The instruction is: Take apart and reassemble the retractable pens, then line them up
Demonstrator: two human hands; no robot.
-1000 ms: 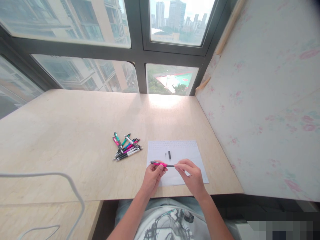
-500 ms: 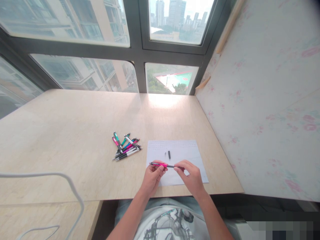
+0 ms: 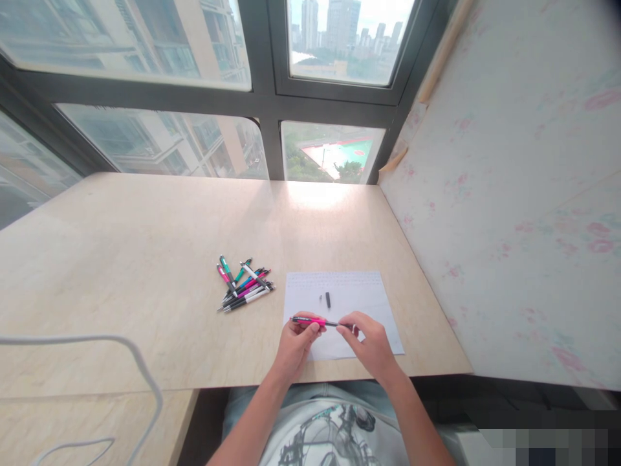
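My left hand is closed around the pink barrel of a click pen, held level above the paper. A thin dark refill sticks out of the barrel's right end. My right hand pinches the refill's far end between thumb and fingertips; the tip is hidden there. Beyond both hands, a black pen grip sleeve and a tiny metallic piece, probably the pen's tip, lie on the white sheet of paper.
Left of the paper lies a loose pile of several click pens in mixed colours. A white cable loops over the tabletop at lower left. Windows stand behind, and a flowered wall bounds the right side.
Almost nothing differs. My right fingers have shifted very slightly at the refill's end, while the pen stays in both hands.
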